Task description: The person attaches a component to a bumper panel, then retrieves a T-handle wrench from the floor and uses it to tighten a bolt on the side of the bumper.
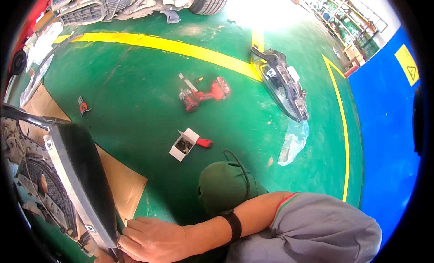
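At the lower left stands a car door-like panel (83, 159), tilted, with a smooth black face and a pale metal edge; a round mesh grille (45, 186) shows on its other side. My right hand (153, 240), wearing a black wristband, has its fingers curled on the panel's lower corner. Whether a small part is pinched there is hidden. Just a sliver of skin at the bottom edge looks like my left hand (104, 257), its fingers out of sight. Ahead on the floor lie a red cordless power tool (203, 95), a small white box of dark fasteners (184, 146) and a red-handled tool (205, 143).
A car headlight (282, 84) lies right of the power tool, with a clear plastic bag (294, 143) below it. Cardboard (120, 181) is under the panel. A small orange-red tool (83, 105) lies farther left. Beyond the yellow line stands a partly stripped car (131, 5).
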{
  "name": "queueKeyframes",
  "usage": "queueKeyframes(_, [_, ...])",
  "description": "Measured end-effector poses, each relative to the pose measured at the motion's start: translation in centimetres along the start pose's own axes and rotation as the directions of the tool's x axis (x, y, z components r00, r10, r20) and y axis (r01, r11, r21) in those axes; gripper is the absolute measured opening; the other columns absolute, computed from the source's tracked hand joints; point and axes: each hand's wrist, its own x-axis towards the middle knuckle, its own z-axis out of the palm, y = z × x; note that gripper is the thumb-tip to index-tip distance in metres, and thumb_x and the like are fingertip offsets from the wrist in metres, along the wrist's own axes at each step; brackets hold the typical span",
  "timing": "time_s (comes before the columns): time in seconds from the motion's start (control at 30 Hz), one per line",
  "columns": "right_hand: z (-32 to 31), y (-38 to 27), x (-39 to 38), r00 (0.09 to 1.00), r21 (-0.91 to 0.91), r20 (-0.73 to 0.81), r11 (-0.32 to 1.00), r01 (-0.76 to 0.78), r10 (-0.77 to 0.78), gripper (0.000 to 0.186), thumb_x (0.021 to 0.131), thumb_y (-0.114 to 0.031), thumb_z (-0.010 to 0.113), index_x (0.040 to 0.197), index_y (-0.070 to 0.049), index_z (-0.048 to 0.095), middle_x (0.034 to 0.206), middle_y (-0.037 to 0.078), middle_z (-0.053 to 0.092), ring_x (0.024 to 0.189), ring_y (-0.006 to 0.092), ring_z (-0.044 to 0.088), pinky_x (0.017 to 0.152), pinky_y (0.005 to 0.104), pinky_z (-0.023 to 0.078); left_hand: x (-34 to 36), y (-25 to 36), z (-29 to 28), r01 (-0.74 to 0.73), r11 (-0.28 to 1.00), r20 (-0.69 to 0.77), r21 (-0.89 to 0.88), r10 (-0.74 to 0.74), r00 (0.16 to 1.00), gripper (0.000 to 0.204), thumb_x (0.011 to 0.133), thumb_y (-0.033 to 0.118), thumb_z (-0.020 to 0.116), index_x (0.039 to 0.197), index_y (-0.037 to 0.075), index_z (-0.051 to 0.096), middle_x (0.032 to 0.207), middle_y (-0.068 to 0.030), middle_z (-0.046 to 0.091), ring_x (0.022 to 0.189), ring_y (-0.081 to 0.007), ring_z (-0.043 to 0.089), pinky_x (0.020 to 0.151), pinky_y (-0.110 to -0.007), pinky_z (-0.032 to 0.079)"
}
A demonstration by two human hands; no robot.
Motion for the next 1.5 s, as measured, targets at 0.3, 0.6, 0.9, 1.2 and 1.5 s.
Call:
queueKeyframes(0.3, [1.1,-2.0,-0.2,0.897,0.601,0.089,0.695,-0.396,0.434,0.019,0.104,-0.015,0.059,0.093,0.0,0.056,0.082,0.018,0.059,0.077,0.0359,0.063,0.065,0.0433,0.048,0.1,-0.1,-0.5,0.04,0.998,0.038,0.043,-0.042,0.998,0.023,0.092,0.017,0.071,0.091,-0.006,0.068,0.074,-0.0281,0.065,0.062,-0.0418,0.066,0.055,-0.047,0.048])
queueKeyframes(0.6, [-0.8,-0.5,0.4,0.965,0.349,0.138,0.9,-0.26,0.225,0.012,0.097,-0.011,0.068,0.097,-0.001,0.062,0.074,0.013,0.059,0.063,0.0322,0.061,0.056,0.0403,0.049,-0.9,-3.1,1.3,-0.074,0.992,-0.041,-0.099,0.07,0.997,0.017,0.084,0.002,0.069,0.091,-0.007,0.056,0.061,-0.0238,0.059,0.056,-0.048,0.062,0.051,-0.05,0.048])
queueKeyframes(0.9, [0.1,0.1,0.9,0.995,0.173,0.091,0.983,-0.065,0.049,0.011,0.093,-0.009,0.07,0.094,-0.001,0.063,0.074,0.01,0.058,0.062,0.0289,0.056,0.056,0.04,0.047,-1.2,-3.5,1.8,-0.058,0.987,-0.084,-0.149,0.046,0.995,0.024,0.077,0.003,0.07,0.085,-0.008,0.05,0.056,-0.0214,0.053,0.048,-0.0446,0.059,0.045,-0.049,0.05])
queueKeyframes(1.2, [-0.6,-1.7,0.0,0.611,0.711,0.597,0.01,-0.703,0.519,0.02,0.104,-0.015,0.064,0.091,0.0,0.058,0.071,0.009,0.052,0.059,0.0206,0.051,0.055,0.0375,0.043,-1.5,-3.8,1.7,-0.041,0.987,-0.057,-0.157,0.033,0.998,0.022,0.078,0.003,0.068,0.083,-0.006,0.049,0.054,-0.0197,0.053,0.049,-0.0431,0.061,0.047,-0.049,0.052])
queueKeyframes(1.5, [-0.3,-0.6,1.1,0.975,0.232,0.139,0.952,-0.202,0.173,0.009,0.099,-0.007,0.065,0.094,-0.001,0.062,0.072,0.012,0.059,0.06,0.0286,0.056,0.054,0.0388,0.046,-1.3,-3.6,1.7,-0.01,0.987,-0.033,-0.16,0.005,0.999,0.023,0.08,0.006,0.068,0.084,-0.006,0.049,0.055,-0.0208,0.057,0.051,-0.0427,0.063,0.05,-0.048,0.053])
